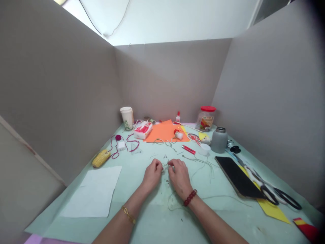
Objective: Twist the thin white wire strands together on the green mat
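Close together above the middle of the table are my left hand (152,174) and my right hand (179,176). Both are closed in a pinch on a thin pale-green cord (165,167), bunched small between the fingertips; its exact form is too fine to make out. A long loose strand (225,196) of similar cord curves over the table beside my right wrist. Several more thin cords (207,162) lie to the right of my right hand. Small dark bits (167,182) are scattered between and below the hands.
A white cloth (92,193) and a corn cob (101,158) lie left. Beyond the hands are orange paper (162,130), a red lighter (188,149) and a white cup (204,149). On the right are a grey bottle (219,140), a black flat slab (237,176) and scissors (269,188). Grey panels surround the table.
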Action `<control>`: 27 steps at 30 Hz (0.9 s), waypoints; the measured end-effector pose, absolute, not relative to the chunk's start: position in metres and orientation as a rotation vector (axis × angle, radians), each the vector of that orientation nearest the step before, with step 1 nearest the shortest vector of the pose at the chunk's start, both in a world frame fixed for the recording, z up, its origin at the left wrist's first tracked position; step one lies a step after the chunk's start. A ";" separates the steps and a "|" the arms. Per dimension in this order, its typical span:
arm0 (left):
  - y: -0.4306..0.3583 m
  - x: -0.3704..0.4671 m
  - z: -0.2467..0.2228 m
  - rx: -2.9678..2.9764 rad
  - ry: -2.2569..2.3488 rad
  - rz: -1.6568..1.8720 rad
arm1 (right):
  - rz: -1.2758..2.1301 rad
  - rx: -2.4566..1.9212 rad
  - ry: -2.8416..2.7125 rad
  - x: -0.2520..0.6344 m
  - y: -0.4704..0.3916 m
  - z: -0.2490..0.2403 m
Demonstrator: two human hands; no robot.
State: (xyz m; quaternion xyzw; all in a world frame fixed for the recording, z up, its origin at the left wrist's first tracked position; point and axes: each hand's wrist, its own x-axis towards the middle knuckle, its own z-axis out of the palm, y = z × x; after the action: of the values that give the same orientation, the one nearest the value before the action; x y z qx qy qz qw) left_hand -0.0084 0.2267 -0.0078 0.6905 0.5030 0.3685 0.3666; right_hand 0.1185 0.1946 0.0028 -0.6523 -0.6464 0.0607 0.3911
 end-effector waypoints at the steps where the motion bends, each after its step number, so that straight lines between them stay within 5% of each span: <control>1: 0.226 -0.009 -0.008 1.771 1.270 0.953 | 0.135 -1.640 -1.652 0.118 0.194 0.004; 27: 0.224 -0.009 -0.007 1.887 1.223 0.838 | 1.284 -1.110 -0.896 0.120 0.197 0.012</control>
State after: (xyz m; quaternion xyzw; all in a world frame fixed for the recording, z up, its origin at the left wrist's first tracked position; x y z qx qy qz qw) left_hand -0.0092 0.2242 -0.0068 0.7329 0.4750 0.3256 0.3623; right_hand 0.1203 0.1966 0.0122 -0.4736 -0.3823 0.5479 0.5739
